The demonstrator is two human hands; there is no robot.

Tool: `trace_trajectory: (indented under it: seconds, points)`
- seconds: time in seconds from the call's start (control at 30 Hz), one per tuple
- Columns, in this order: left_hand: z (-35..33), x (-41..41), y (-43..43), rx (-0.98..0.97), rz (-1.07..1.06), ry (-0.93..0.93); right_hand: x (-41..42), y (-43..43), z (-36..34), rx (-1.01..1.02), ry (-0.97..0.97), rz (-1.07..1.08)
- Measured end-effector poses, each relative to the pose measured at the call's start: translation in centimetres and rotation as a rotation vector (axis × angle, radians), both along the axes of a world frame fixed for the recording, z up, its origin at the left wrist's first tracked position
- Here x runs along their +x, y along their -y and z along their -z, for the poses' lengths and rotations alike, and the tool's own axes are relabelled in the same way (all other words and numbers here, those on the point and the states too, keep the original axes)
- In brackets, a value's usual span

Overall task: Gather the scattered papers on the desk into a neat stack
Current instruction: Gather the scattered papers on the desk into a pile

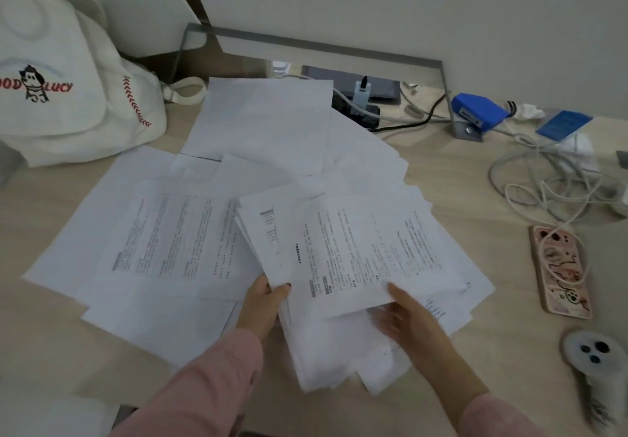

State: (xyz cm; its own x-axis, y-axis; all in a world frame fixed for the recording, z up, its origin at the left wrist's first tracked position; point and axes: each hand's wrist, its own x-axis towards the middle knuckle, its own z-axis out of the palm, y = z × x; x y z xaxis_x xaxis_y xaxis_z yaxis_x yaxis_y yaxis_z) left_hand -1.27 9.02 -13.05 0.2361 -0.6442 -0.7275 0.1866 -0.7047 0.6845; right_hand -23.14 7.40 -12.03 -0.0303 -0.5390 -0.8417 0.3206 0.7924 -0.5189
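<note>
I pinch an uneven bundle of white printed papers (356, 260) in left hand (263, 304) and right hand (413, 321), but many loose white sheets (163, 232) toward the white canvas bag (51, 73) look ungathered.

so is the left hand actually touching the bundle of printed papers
Touching. The head view shows the left hand pinching the near left edge of the bundle of printed papers, with its thumb lying on top.

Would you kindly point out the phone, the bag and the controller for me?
phone (564, 297), head view, lower part of its case.
bag (61, 113), head view, white front pocket.
controller (591, 351), head view, its round button face.
</note>
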Motion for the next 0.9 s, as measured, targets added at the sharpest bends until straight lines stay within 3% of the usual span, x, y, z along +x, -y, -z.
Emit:
trace_trajectory:
  seconds: [0.13,0.27,0.33,0.53,0.73,0.9]
  points:
    - [0.1,1.3,-0.1,0.013,0.042,-0.016,-4.6,3.1,-1.2,-0.051,-0.115,0.153]
    - [0.3,2.2,-0.3,0.032,0.080,-0.039,-6.6,4.8,-1.8,-0.116,-0.264,-0.101]
    - [0.5,2.4,-0.4,0.042,0.059,-0.055,-6.7,4.9,-2.2,-0.181,-0.297,-0.109]
    - [0.6,2.2,-0.6,0.060,-0.089,-0.125,-4.8,1.9,-2.4,-0.144,-0.125,0.073]
    - [0.3,1.0,-0.1,0.042,-0.126,-0.143,0.5,-2.4,-0.7,0.112,0.107,-0.123]
    - [0.3,-0.3,-0.1,-0.047,-0.052,-0.054,2.7,-4.2,-0.9,0.136,0.036,-0.604]
